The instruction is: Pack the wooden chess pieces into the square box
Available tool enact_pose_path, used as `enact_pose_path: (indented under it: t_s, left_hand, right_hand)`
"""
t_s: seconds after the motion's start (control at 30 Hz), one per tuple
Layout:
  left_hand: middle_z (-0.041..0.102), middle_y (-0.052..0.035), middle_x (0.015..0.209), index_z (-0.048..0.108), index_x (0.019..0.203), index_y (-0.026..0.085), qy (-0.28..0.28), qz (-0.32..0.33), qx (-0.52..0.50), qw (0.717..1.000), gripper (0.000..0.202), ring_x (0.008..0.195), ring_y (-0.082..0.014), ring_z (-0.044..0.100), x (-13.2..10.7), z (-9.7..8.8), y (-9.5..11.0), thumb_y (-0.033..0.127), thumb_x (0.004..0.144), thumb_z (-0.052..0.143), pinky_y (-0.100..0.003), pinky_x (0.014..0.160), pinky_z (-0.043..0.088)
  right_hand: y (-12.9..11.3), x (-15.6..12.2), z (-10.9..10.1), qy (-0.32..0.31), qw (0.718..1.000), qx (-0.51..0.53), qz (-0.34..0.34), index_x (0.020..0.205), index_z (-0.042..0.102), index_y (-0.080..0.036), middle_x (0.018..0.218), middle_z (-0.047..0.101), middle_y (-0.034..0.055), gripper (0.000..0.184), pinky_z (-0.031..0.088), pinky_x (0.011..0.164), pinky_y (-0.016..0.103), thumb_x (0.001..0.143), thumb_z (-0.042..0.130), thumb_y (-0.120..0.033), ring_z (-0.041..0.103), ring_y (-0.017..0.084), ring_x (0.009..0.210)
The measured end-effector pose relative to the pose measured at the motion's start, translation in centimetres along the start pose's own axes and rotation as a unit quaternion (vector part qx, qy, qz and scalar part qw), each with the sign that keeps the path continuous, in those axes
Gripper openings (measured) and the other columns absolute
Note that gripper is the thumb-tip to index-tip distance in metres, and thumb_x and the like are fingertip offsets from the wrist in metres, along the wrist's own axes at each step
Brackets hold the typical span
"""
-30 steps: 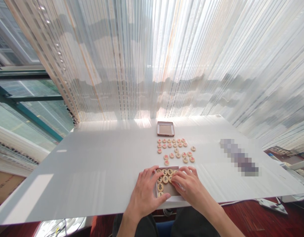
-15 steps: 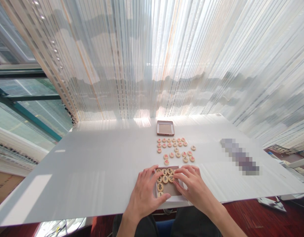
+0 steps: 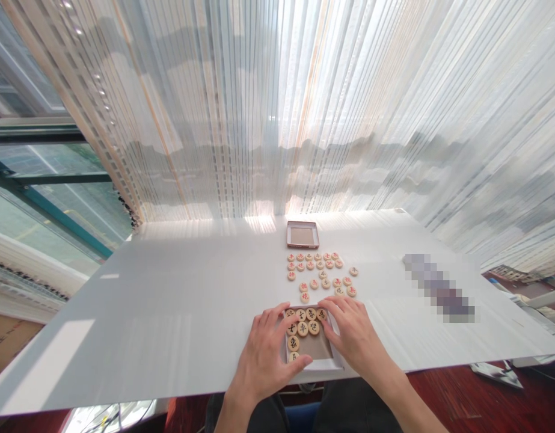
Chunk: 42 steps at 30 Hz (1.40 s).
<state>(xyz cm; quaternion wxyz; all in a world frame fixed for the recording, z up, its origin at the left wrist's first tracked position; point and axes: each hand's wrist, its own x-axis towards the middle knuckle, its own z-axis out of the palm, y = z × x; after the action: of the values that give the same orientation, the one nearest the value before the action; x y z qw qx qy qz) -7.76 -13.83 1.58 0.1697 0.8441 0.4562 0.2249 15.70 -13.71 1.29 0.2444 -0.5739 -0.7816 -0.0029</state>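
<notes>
A shallow, white-walled rectangular cardboard box [image 3: 317, 349] sits at the near side of the table, holding round, pale, wooden-looking discs [image 3: 303, 329] marked with black characters: four along the far wall, three behind those, two more down the left wall. The left hand [image 3: 264, 346] lies spread around the box's left side, thumb over the near wall, gripping no disc. The right hand [image 3: 350, 325] is loosely parted at the far-right corner, apparently just released from the corner disc [image 3: 321, 314]; whether a fingertip touches it I cannot tell. The step in hand looks like seating discs in rows; adding another would call for a light pinch by its edge. Beyond lie loose discs with red or black characters [image 3: 314, 284], then a brown-rimmed rectangular tray [image 3: 303, 234]. On the white, smooth table [image 3: 191, 300], far right, is a pixelated object [image 3: 439, 288]. Sheer striped curtains [image 3: 241, 120] hang behind; a green-framed window [image 3: 61, 216] stands left, dark red flooring [image 3: 448, 397] below.
</notes>
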Motion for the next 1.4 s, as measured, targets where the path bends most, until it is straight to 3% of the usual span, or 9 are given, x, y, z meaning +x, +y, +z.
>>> enact_pose_path:
  t_s: [0.27,0.67,0.9,1.07,1.4]
  left_hand:
    - [0.048,-0.007,0.147,0.055,0.132,0.03,0.011,0.003,-0.004,1.0,0.059,0.128,-0.0323,0.049,0.0,0.2,-0.2,0.046,0.08,0.075,-0.051,0.106,0.044]
    - [0.047,-0.0079,0.148,0.055,0.133,0.029,0.016,0.003,-0.003,1.0,0.058,0.128,-0.0328,0.05,-0.1,0.0,-0.1,0.05,0.081,0.072,-0.051,0.106,0.044]
    - [0.048,-0.0092,0.148,0.055,0.134,0.028,0.017,0.005,-0.008,1.0,0.057,0.126,-0.0328,0.051,0.0,0.0,-0.3,0.055,0.085,0.067,-0.05,0.103,0.046]
    - [0.051,-0.0093,0.144,0.055,0.133,0.028,0.035,0.003,-0.004,0.999,0.045,0.125,-0.0304,0.053,0.0,0.3,-0.5,0.05,0.094,0.058,-0.048,0.102,0.048]
    - [0.052,-0.0087,0.143,0.055,0.132,0.027,0.049,-0.016,-0.01,0.999,0.036,0.125,-0.0271,0.054,0.0,0.7,-0.8,0.042,0.1,0.05,-0.046,0.102,0.049]
  right_hand:
    - [-0.1,0.0,0.0,-0.004,1.0,0.013,-0.001,0.113,0.063,-0.024,0.11,0.069,0.0059,0.027,0.044,0.09,0.041,0.09,0.055,-0.011,0.063,0.025,0.102]
    - [-0.1,-0.7,-0.1,-0.002,0.998,0.055,0.028,0.121,0.06,-0.026,0.12,0.066,0.0077,0.027,0.05,0.094,0.043,0.095,0.055,-0.021,0.061,0.028,0.111]
    - [1.8,-1.0,-0.5,0.055,0.995,0.062,0.064,0.122,0.061,-0.025,0.12,0.066,0.0094,0.025,0.051,0.097,0.045,0.098,0.054,-0.031,0.06,0.028,0.115]
    - [3.6,-1.0,-0.2,0.08,0.995,0.034,0.047,0.126,0.06,-0.023,0.125,0.066,0.0106,0.03,0.048,0.102,0.048,0.099,0.051,-0.03,0.058,0.029,0.121]
    - [4.5,-0.7,0.9,0.061,0.997,-0.023,0.029,0.133,0.058,-0.021,0.133,0.064,0.0098,0.035,0.045,0.101,0.044,0.1,0.047,-0.027,0.053,0.028,0.128]
